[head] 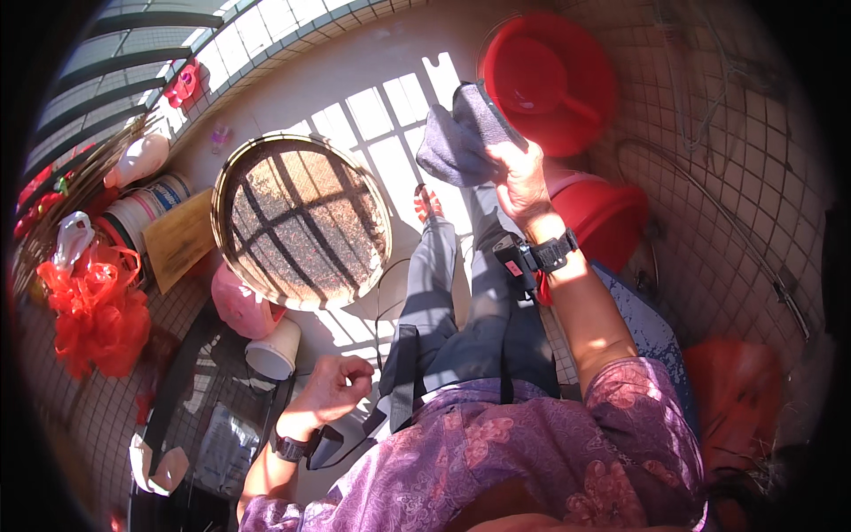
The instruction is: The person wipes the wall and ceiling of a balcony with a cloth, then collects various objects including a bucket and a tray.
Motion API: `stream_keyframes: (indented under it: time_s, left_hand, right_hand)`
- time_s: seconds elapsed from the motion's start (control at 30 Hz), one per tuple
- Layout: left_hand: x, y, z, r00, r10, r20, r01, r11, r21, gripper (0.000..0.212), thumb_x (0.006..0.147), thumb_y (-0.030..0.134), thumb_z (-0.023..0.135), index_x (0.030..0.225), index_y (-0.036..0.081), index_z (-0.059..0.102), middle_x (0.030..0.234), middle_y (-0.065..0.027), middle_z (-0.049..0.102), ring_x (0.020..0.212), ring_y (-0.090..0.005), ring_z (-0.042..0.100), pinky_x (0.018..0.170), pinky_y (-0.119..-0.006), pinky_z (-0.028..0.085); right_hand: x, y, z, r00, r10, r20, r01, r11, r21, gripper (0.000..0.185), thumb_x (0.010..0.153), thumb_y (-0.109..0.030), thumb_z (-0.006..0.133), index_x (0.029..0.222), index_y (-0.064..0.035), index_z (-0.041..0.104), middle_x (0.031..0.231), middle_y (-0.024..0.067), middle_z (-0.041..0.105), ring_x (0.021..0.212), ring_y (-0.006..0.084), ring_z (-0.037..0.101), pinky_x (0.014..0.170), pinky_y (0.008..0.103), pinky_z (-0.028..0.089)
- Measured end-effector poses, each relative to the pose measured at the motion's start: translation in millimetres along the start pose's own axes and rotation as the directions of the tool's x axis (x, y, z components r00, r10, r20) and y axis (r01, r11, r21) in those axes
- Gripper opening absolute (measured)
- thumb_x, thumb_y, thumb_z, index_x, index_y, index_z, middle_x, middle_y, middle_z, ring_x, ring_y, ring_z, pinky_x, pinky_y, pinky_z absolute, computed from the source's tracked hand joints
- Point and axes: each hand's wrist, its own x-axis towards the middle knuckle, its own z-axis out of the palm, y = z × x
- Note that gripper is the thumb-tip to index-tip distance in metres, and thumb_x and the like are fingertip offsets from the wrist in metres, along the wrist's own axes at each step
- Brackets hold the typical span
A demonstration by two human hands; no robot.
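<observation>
My right hand (522,176) grips a folded grey cloth (459,143) by its near edge. It is held out in front of my legs, left of a large red plastic basin (542,83), and it may overlap the basin's edge in view. My left hand (332,389) is at my left hip with its fingers curled in. Nothing shows in it. Next to that hand is a white plastic cup or small tub (272,351), tipped on its side. A round woven bamboo tray (306,223) with dark, small dried bits spread over it lies ahead on the left.
A second red basin (595,216) stands beside my right forearm. To the left are a wooden board (178,239), a white bucket (149,206), a pink plastic container (243,302) and red plastic bags (100,312). A hose (725,229) runs along the tiled wall at right.
</observation>
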Motion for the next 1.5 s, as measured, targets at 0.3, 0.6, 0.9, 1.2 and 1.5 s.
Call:
stream_keyframes:
  time_s: [0.3,0.6,0.9,1.2,1.5]
  left_hand:
    - [254.8,120.1,-22.2,0.882,0.245,-0.403,-0.463,0.287,-0.838,0.062,0.084,0.049,0.052,0.123,0.003,0.040,0.120,-0.0144,0.042,0.107,-0.0311,0.046,0.071,-0.056,0.049]
    - [355.3,304.8,-41.5,0.809,0.576,-0.112,-0.228,0.133,-0.965,0.029,0.092,0.008,0.035,0.117,-0.006,0.040,0.121,-0.0231,0.047,0.114,-0.0390,0.044,0.088,-0.066,0.036]
    - [433.7,421.0,-39.5,0.576,0.814,-0.074,-0.600,0.360,-0.714,0.031,0.089,0.010,0.045,0.116,-0.004,0.045,0.115,-0.0159,0.053,0.107,-0.0270,0.052,0.095,-0.038,0.042]
    - [487.4,461.7,-30.0,0.377,0.926,-0.037,-0.833,0.356,0.424,0.026,0.069,0.019,0.072,0.091,0.009,0.063,0.086,-0.0058,0.064,0.083,-0.0227,0.061,0.072,-0.031,0.050]
    - [492.9,486.0,-20.1,0.642,0.764,-0.060,-0.757,0.644,0.108,0.028,0.079,0.007,0.058,0.106,0.001,0.057,0.111,-0.0143,0.052,0.096,-0.0243,0.057,0.068,-0.037,0.056]
  right_hand:
    - [92.1,-37.7,29.9,0.988,0.058,0.143,-0.084,0.980,0.181,0.023,0.075,-0.006,0.054,0.094,0.0038,0.060,0.088,0.0096,0.064,0.082,0.0201,0.061,0.077,0.0328,0.048]
    - [226.9,-99.9,-40.0,0.966,0.034,0.255,-0.080,0.982,0.173,0.022,0.079,-0.018,0.054,0.095,-0.0036,0.058,0.092,0.0050,0.062,0.085,0.0172,0.058,0.072,0.0307,0.047]
    - [276.2,-114.9,-147.1,0.977,0.035,-0.210,-0.101,0.946,-0.309,0.042,0.082,-0.037,0.056,0.112,-0.0086,0.052,0.107,0.0073,0.058,0.095,0.0177,0.054,0.077,0.0360,0.045]
    - [214.3,-32.8,-262.9,1.000,0.003,0.012,0.013,-0.359,-0.933,0.020,0.077,-0.018,0.053,0.090,-0.0034,0.058,0.083,0.0175,0.062,0.080,0.0296,0.061,0.066,0.0417,0.048]
    - [207.9,-15.1,-268.6,0.934,0.328,-0.144,-0.207,0.165,-0.964,0.020,0.072,-0.021,0.056,0.077,-0.0018,0.062,0.072,0.0150,0.062,0.063,0.0222,0.059,0.058,0.0356,0.045]
